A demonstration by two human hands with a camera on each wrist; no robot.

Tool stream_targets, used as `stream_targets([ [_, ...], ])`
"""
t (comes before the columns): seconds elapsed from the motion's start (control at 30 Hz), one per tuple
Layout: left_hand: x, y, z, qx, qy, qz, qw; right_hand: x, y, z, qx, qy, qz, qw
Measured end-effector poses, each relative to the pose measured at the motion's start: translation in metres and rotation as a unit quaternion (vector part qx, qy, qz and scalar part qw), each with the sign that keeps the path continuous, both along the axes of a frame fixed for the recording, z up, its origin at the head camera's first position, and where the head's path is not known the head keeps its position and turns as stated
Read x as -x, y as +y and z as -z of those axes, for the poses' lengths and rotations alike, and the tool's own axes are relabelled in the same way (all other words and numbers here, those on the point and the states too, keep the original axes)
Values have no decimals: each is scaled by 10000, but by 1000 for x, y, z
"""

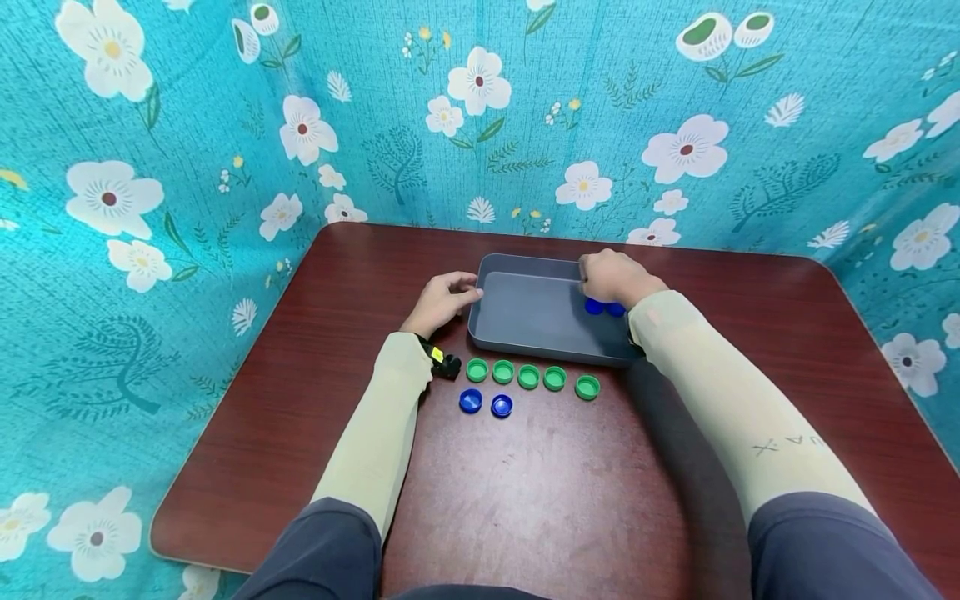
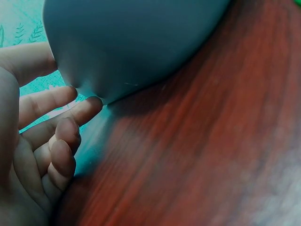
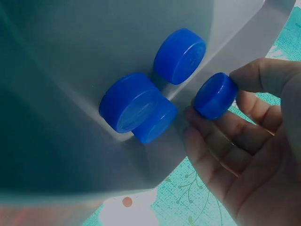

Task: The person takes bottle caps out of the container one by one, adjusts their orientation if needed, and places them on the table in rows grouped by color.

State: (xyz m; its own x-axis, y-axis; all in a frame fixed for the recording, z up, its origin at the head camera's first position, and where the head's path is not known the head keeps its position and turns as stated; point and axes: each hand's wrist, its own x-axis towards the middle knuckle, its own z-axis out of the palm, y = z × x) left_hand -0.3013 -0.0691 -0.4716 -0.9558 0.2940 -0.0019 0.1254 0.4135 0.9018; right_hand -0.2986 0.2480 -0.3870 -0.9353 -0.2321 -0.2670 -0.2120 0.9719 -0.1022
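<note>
My right hand (image 1: 613, 277) is inside the far right part of the grey tray (image 1: 525, 304). Between thumb and fingertips it pinches a blue bottle cap (image 3: 216, 95), hidden under the hand in the head view. Beside it in the right wrist view lie three blue caps in the tray: one cap (image 3: 179, 56) apart, another cap (image 3: 127, 102) partly covering the third cap (image 3: 159, 123). At the tray's left end, my left hand (image 1: 441, 302) has its thumb and fingertips (image 2: 91, 107) against the rim and outer wall, the other fingers loosely bent.
Just in front of the tray runs a row of several green bottle caps (image 1: 528, 377). Nearer me are two blue caps, one at left (image 1: 471, 401) and one beside it (image 1: 502, 406). A floral curtain (image 1: 480, 167) hangs behind the dark wooden table (image 1: 525, 500).
</note>
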Motion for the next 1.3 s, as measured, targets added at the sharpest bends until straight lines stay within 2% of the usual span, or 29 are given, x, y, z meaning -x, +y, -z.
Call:
stream_targets([
  [0.33,1,-1,2,-67,-41,-7,10000,-3,1,-3,142,-100,-42,9998],
  [0.6,0,0,1,-47,-44,-37,10000,-7,2,-9,170,282,-590,9977],
  [0.7,0,0,0,-53,-78,-54,9999,-10,1,-12,105,307,-721,9969],
  [0.9,0,1,1,-26,-93,-71,9999,-16,-2,-20,-10,220,-702,9973],
  [1.3,-1,1,-2,-12,-119,-50,9999,-28,-3,-29,-143,474,-697,9963],
])
